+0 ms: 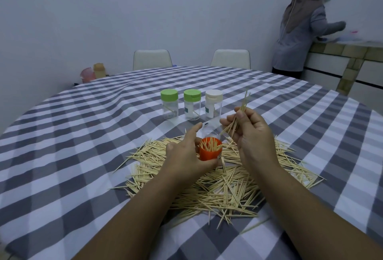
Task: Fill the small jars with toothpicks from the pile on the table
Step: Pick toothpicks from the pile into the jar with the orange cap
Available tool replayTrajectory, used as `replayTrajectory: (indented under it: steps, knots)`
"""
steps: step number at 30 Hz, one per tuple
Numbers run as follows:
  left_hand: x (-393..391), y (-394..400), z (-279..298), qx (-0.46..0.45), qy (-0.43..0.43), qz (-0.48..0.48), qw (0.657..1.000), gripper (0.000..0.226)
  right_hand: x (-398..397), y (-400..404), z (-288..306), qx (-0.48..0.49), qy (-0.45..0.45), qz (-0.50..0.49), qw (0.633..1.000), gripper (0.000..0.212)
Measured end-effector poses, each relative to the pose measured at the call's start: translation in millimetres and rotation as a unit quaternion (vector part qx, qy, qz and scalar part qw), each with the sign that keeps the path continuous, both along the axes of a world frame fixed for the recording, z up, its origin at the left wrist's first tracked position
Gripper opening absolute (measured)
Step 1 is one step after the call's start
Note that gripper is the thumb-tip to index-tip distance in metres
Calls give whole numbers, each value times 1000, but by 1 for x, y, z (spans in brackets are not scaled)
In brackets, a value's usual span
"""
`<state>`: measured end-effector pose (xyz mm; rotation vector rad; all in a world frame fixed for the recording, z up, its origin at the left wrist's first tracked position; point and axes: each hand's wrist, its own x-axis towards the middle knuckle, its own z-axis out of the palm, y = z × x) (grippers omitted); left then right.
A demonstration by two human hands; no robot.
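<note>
Early on, I'd judge. L hand point(186, 152) grips orange jar point(210, 149), part-full, over pile point(217, 185). R hand point(251, 133) pinches toothpick bundle point(240, 114) just above it. 3 capped jars point(191, 104) behind look nearly empty; most of pile left.

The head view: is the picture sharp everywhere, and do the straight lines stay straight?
In the head view the hands, left and right, the orange jar and the toothpick pile are fairly sharp; the person at the counter is blurred at the arm; the light is soft and dim, with no glare; the checked tablecloth bulges from wide-angle distortion.
</note>
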<state>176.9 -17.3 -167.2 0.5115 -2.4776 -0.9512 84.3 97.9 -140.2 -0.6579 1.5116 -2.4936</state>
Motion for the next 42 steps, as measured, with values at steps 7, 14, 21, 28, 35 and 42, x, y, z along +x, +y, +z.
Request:
replayTrajectory:
  steps: [7, 14, 21, 28, 35, 42]
  knots:
    - [0, 3, 0, -4, 1, -9, 1000, 99, 6, -7, -1, -32, -25, 31, 999, 15]
    - [0, 3, -1, -5, 6, -8, 1000, 97, 10, -10, -6, 41, 19, 21, 999, 15]
    - [-2, -2, -2, -11, 26, 20, 999, 99, 13, -10, -7, 105, 22, 39, 993, 15]
    - [-2, -1, -2, -31, 16, 18, 999, 98, 12, -10, -6, 104, 49, 15, 993, 14]
    - [-1, -1, -2, -24, 17, 13, 999, 98, 14, -9, -6, 110, 34, 27, 993, 17]
    - [0, 1, 1, -48, 25, 6, 998, 94, 15, -9, -4, 102, 58, 24, 993, 24]
